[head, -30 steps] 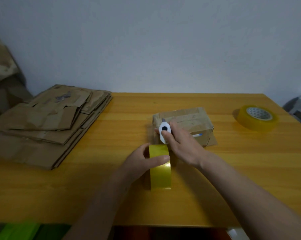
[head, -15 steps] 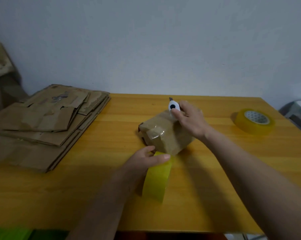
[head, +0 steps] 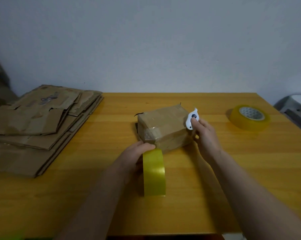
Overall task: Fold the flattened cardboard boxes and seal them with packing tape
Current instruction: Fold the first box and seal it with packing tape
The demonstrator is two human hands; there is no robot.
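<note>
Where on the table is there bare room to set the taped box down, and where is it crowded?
Bare wood shows between the cardboard stack and the box, along the table's right side nearer than the spare tape roll, and along the far edge behind the box. The middle is crowded: left hand gripping the tape roll, right hand pinching the white cutter.

A small brown box (head: 163, 129), folded shut and taped over its near-left corner, sits skewed mid-bench. A yellow tape roll (head: 154, 172) stands on edge just before it. A second yellow roll (head: 249, 117) lies flat far right. Flattened brown boxes (head: 40, 125) lie stacked at the bench's left edge, worn and creased.
</note>
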